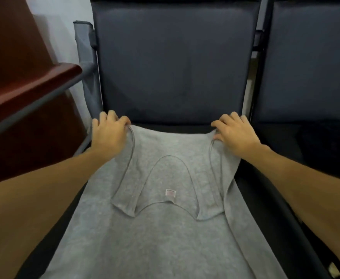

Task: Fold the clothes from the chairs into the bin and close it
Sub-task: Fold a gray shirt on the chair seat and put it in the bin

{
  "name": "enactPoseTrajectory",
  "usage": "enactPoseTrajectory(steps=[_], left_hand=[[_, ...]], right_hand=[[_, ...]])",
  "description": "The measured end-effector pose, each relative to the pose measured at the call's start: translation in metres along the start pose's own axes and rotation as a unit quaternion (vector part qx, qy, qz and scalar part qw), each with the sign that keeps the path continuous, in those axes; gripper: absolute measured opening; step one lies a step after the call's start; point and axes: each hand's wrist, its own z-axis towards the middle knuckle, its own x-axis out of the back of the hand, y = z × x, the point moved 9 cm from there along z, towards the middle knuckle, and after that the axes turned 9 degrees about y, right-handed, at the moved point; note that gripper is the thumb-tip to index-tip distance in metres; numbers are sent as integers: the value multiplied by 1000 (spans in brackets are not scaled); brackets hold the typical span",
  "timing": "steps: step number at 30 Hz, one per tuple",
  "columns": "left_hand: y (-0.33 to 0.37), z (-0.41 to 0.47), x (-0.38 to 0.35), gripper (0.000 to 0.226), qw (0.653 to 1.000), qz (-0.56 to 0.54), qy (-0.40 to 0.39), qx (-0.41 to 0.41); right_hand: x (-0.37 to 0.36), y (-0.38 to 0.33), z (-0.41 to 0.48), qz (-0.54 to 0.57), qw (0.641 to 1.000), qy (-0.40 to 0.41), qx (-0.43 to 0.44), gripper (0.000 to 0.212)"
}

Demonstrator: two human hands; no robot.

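Dark padded chair (173, 63) against a pale wall, with a second chair (310, 57) to the right and reddish wooden furniture (24, 87) to the left. On the seat lies the grey tank top (165, 234), spread flat and doubled over at the seat's back edge, so that the shoulder straps and the neckline with its white label (170, 193) point toward the viewer. The left hand (108, 133) pinches the fold's left corner and the right hand (235, 133) pinches its right corner, thumb under and fingers over the cloth. Holding both ends at once probably keeps the crease straight and the layers squared against the seat's back edge. Folding looks to be at an early stage, as the body of the garment is still at full width.

The near hem runs out of the lower frame. A grey fabric panel (84, 57) behind the seat's left rear corner may belong to the bin, but this cannot be told. Something dark on the neighbouring seat is too dim to identify. No lid is in view.
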Motion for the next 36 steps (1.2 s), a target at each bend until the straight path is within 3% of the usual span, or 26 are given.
enactPoseTrajectory(steps=[2, 5, 10, 14, 16, 19, 22, 26, 31, 36], left_hand=[[4, -14, -8, 36, 998, -47, -19, 36], [20, -43, -7, 40, 993, -81, -74, 35], [72, -109, 7, 38, 953, -197, -228, -1], [115, -180, 35, 35, 885, -243, -372, -141], [123, -211, 48, 36, 857, -233, -415, -199], [119, -229, 61, 37, 837, -269, -442, -180], [112, -234, 70, 38, 828, -291, -451, -162], [104, -239, 75, 37, 827, -294, -456, -146], [101, -238, 81, 37, 838, -271, -458, -121], [104, -239, 81, 46, 858, -219, -448, -121]], right_hand=[[-9, 9, -8, 3, 998, -40, -54, 53], [4, 5, -31, 38, 995, -37, -89, 53], [37, -39, -72, 125, 989, -75, 12, 39], [65, -93, -123, 157, 973, -122, 118, 59], [58, -101, -143, 141, 968, -167, 121, 55], [56, -69, -146, 88, 977, -192, 33, 36], [69, -28, -154, -1, 979, -191, -66, 38], [88, -10, -172, -46, 970, -210, -110, 35], [109, -32, -181, 5, 971, -205, -124, 30], [108, -60, -199, 95, 962, -212, -145, 38]])
